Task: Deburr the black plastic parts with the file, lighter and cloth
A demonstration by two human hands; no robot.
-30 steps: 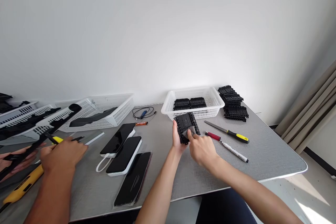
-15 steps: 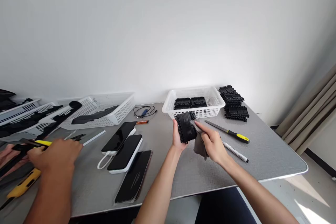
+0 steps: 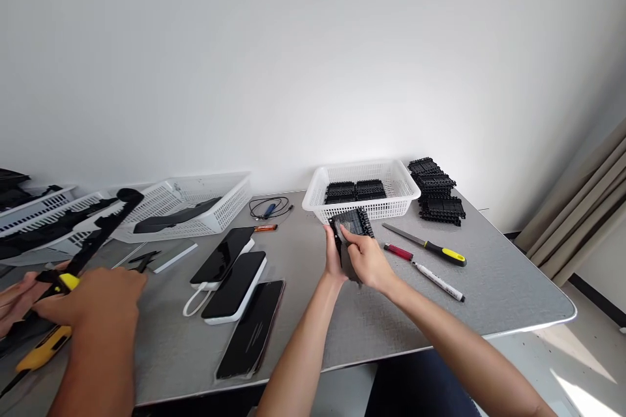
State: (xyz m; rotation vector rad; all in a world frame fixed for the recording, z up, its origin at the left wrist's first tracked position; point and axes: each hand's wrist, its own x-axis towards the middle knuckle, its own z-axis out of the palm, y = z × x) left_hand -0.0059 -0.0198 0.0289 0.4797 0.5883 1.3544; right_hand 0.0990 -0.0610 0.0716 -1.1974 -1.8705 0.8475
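Observation:
My left hand (image 3: 335, 259) is closed round the left side of a black plastic part (image 3: 356, 223) with toothed edges, tilted up in front of me. In my right hand (image 3: 369, 260) is a grey cloth (image 3: 348, 264), pressed against the part's left side, with the thumb on top. Just behind my hands stands a white basket (image 3: 364, 211) with similar black parts (image 3: 355, 191) in it. To the right of my hands lie a file (image 3: 425, 244) with a yellow and black handle, a red-handled tool (image 3: 398, 251) and a white marker (image 3: 439, 281).
Stacked black parts (image 3: 437, 195) stand right of the basket. Several phones and power banks (image 3: 235, 287) lie to the left, with a cable (image 3: 270, 208) behind them. At far left a co-worker's hands (image 3: 102, 293) hold a long black piece, near more baskets (image 3: 215, 215).
My right hand has moved left with the cloth across the part, onto its left side. The red-handled tool has come into view. The co-worker's long piece has shifted.

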